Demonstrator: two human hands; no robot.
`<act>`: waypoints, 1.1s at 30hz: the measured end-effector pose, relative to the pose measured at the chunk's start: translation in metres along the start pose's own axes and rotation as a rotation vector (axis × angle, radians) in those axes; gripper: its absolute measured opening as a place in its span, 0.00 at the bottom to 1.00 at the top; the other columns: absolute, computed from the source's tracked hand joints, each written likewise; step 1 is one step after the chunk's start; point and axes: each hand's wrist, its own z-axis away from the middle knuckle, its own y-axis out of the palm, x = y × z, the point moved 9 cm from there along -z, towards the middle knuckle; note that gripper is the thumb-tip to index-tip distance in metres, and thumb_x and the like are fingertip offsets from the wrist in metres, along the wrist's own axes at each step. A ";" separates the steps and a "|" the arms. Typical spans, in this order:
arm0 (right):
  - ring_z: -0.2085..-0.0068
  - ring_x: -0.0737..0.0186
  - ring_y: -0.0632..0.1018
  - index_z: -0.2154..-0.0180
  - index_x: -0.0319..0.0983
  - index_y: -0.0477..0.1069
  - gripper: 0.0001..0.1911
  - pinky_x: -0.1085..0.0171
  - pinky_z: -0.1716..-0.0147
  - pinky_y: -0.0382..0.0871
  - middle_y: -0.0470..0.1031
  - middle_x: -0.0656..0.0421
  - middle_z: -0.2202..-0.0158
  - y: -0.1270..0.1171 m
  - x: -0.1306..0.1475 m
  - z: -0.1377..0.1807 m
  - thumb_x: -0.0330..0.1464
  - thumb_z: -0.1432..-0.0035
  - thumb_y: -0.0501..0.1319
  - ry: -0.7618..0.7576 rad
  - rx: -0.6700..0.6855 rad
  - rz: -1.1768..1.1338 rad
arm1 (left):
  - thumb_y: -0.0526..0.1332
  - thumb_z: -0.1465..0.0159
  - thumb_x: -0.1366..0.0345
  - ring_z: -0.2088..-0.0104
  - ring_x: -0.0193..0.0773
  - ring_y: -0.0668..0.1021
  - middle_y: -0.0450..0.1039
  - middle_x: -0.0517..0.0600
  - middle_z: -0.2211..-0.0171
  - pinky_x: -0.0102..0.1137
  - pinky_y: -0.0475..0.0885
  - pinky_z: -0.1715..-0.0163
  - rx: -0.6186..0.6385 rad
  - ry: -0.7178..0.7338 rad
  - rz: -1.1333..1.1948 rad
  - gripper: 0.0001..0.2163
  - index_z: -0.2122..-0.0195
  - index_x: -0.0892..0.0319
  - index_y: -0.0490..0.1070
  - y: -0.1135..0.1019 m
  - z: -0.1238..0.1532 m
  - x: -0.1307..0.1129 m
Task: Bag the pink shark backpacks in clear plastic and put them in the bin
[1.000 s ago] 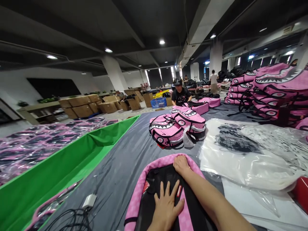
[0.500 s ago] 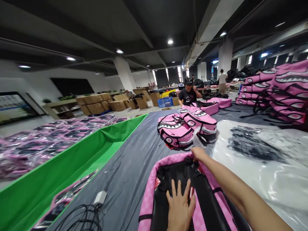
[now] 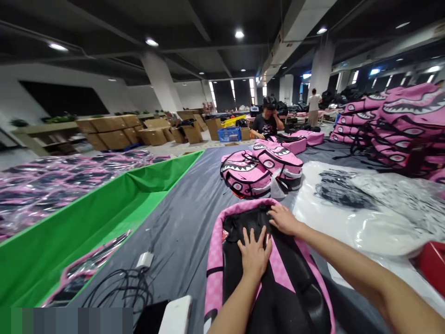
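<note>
A pink and black backpack (image 3: 278, 287) lies on the grey-covered table right in front of me, its black back side with the straps facing up. My left hand (image 3: 254, 253) rests flat on the upper middle of that black panel, fingers spread. Near the top right edge, my right hand (image 3: 283, 219) lies on the backpack with its fingers stretched out. A small red tag shows beside the left hand's thumb. Just beyond the backpack's top edge sit two pink backpacks (image 3: 245, 174) with shark-mouth prints, leaning against each other.
Plastic bags (image 3: 333, 208) lie on the right, with stacked pink backpacks (image 3: 399, 125) behind. On the left are a green fabric trough (image 3: 139, 199), coiled black cables (image 3: 120, 285), a white adapter (image 3: 145, 260) and a white device (image 3: 176, 315). A co-worker (image 3: 267, 120) sits at the far end.
My right hand has moved from gripping the backpack's top right rim to lying open on its panel. My left hand stays flat on the backpack. The view has tilted down and shifted.
</note>
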 end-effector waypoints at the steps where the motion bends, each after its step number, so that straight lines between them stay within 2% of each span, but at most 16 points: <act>1: 0.33 0.48 0.65 0.40 0.38 0.69 0.21 0.49 0.34 0.60 0.65 0.46 0.35 0.000 0.017 0.028 0.33 0.33 0.62 -0.051 -0.003 -0.035 | 0.52 0.28 0.53 0.29 0.67 0.54 0.61 0.62 0.32 0.65 0.58 0.39 0.004 0.014 -0.018 0.25 0.30 0.44 0.56 0.000 0.000 -0.002; 3: 0.32 0.46 0.61 0.34 0.39 0.63 0.30 0.46 0.33 0.56 0.61 0.45 0.32 0.003 0.059 0.081 0.42 0.34 0.63 -0.213 -0.025 -0.157 | 0.52 0.28 0.54 0.29 0.68 0.54 0.60 0.63 0.31 0.66 0.58 0.40 0.027 0.041 -0.026 0.25 0.30 0.45 0.56 0.001 -0.002 -0.004; 5: 0.30 0.41 0.58 0.31 0.37 0.57 0.42 0.42 0.32 0.52 0.56 0.41 0.30 0.016 0.092 0.119 0.51 0.37 0.64 -0.287 0.021 -0.213 | 0.51 0.28 0.57 0.29 0.66 0.55 0.61 0.62 0.32 0.66 0.58 0.40 0.044 0.031 0.031 0.24 0.31 0.49 0.59 -0.001 -0.006 -0.002; 8: 0.29 0.38 0.55 0.28 0.30 0.49 0.44 0.43 0.30 0.48 0.52 0.34 0.30 0.039 0.113 0.136 0.47 0.34 0.61 -0.245 0.091 -0.197 | 0.46 0.27 0.66 0.30 0.58 0.60 0.68 0.58 0.35 0.62 0.57 0.38 -0.032 -0.112 0.180 0.22 0.36 0.57 0.67 -0.012 -0.010 0.021; 10: 0.29 0.41 0.55 0.28 0.28 0.46 0.43 0.46 0.30 0.48 0.52 0.35 0.30 0.049 0.113 0.133 0.44 0.32 0.58 -0.223 0.070 -0.187 | 0.44 0.29 0.70 0.32 0.54 0.64 0.72 0.57 0.38 0.62 0.55 0.36 -0.140 -0.113 0.250 0.22 0.41 0.58 0.71 -0.023 -0.003 0.035; 11: 0.29 0.42 0.56 0.28 0.28 0.46 0.42 0.47 0.30 0.48 0.53 0.36 0.30 0.052 0.111 0.130 0.44 0.31 0.57 -0.220 0.043 -0.184 | 0.44 0.29 0.70 0.34 0.53 0.66 0.73 0.56 0.40 0.61 0.56 0.36 -0.186 -0.044 0.282 0.22 0.43 0.57 0.73 -0.026 0.004 0.038; 13: 0.30 0.45 0.59 0.30 0.26 0.52 0.37 0.49 0.30 0.50 0.59 0.38 0.32 0.061 0.105 0.124 0.43 0.30 0.54 -0.215 -0.010 -0.155 | 0.44 0.29 0.67 0.39 0.50 0.71 0.74 0.56 0.42 0.56 0.63 0.39 -0.198 0.261 0.339 0.21 0.44 0.54 0.73 -0.023 0.028 0.030; 15: 0.32 0.47 0.63 0.34 0.27 0.60 0.32 0.51 0.32 0.54 0.64 0.41 0.34 0.072 0.103 0.119 0.40 0.31 0.54 -0.232 -0.041 -0.093 | 0.46 0.28 0.63 0.48 0.48 0.76 0.77 0.55 0.49 0.47 0.72 0.47 -0.089 0.659 0.346 0.19 0.47 0.51 0.75 -0.003 0.070 0.008; 17: 0.36 0.46 0.68 0.38 0.28 0.66 0.27 0.51 0.35 0.59 0.68 0.43 0.36 0.081 0.106 0.113 0.37 0.33 0.56 -0.257 -0.077 -0.034 | 0.50 0.29 0.58 0.58 0.46 0.78 0.78 0.53 0.60 0.40 0.74 0.56 0.027 0.939 0.313 0.15 0.56 0.49 0.78 0.024 0.115 -0.011; 20: 0.41 0.45 0.73 0.44 0.28 0.70 0.22 0.51 0.42 0.66 0.72 0.41 0.42 0.079 0.109 0.104 0.36 0.34 0.58 -0.267 -0.174 -0.018 | 0.53 0.29 0.57 0.73 0.38 0.72 0.71 0.47 0.76 0.32 0.71 0.69 0.083 1.072 0.281 0.16 0.72 0.51 0.74 0.057 0.150 -0.032; 22: 0.45 0.46 0.74 0.48 0.31 0.72 0.18 0.52 0.46 0.68 0.76 0.42 0.47 0.072 0.108 0.099 0.36 0.33 0.58 -0.254 -0.216 -0.044 | 0.51 0.27 0.58 0.78 0.36 0.67 0.65 0.46 0.80 0.30 0.67 0.73 0.038 1.179 0.237 0.20 0.77 0.54 0.68 0.067 0.164 -0.045; 24: 0.49 0.50 0.77 0.52 0.35 0.73 0.12 0.55 0.49 0.69 0.78 0.47 0.53 0.059 0.101 0.096 0.33 0.32 0.56 -0.200 -0.243 -0.100 | 0.49 0.27 0.57 0.78 0.36 0.67 0.65 0.46 0.81 0.31 0.66 0.73 -0.062 1.252 0.196 0.20 0.77 0.55 0.67 0.066 0.170 -0.048; 27: 0.55 0.56 0.78 0.53 0.37 0.71 0.11 0.57 0.51 0.69 0.79 0.52 0.57 0.029 0.094 0.107 0.28 0.32 0.53 -0.176 -0.334 -0.235 | 0.49 0.29 0.58 0.69 0.41 0.74 0.73 0.51 0.73 0.37 0.72 0.60 -0.206 1.151 0.210 0.17 0.69 0.57 0.72 0.041 0.157 -0.035; 29: 0.56 0.56 0.78 0.55 0.39 0.72 0.09 0.58 0.52 0.68 0.79 0.54 0.59 0.015 0.113 0.125 0.30 0.34 0.55 -0.398 -0.308 -0.269 | 0.52 0.31 0.59 0.58 0.45 0.77 0.79 0.54 0.62 0.42 0.71 0.49 -0.194 1.032 0.176 0.14 0.57 0.57 0.76 0.022 0.143 -0.025; 31: 0.57 0.56 0.78 0.60 0.42 0.72 0.05 0.59 0.52 0.69 0.79 0.57 0.63 0.018 0.148 0.156 0.35 0.38 0.60 -0.781 -0.116 -0.218 | 0.55 0.32 0.58 0.47 0.50 0.75 0.78 0.55 0.49 0.47 0.66 0.41 -0.116 0.869 0.071 0.18 0.44 0.54 0.74 0.008 0.127 -0.015; 33: 0.59 0.56 0.78 0.67 0.45 0.71 0.04 0.60 0.54 0.69 0.78 0.60 0.68 0.033 0.168 0.183 0.37 0.41 0.64 -1.018 0.141 -0.155 | 0.57 0.32 0.54 0.38 0.57 0.69 0.70 0.57 0.38 0.55 0.59 0.36 -0.026 0.662 -0.033 0.24 0.36 0.52 0.67 -0.002 0.111 -0.003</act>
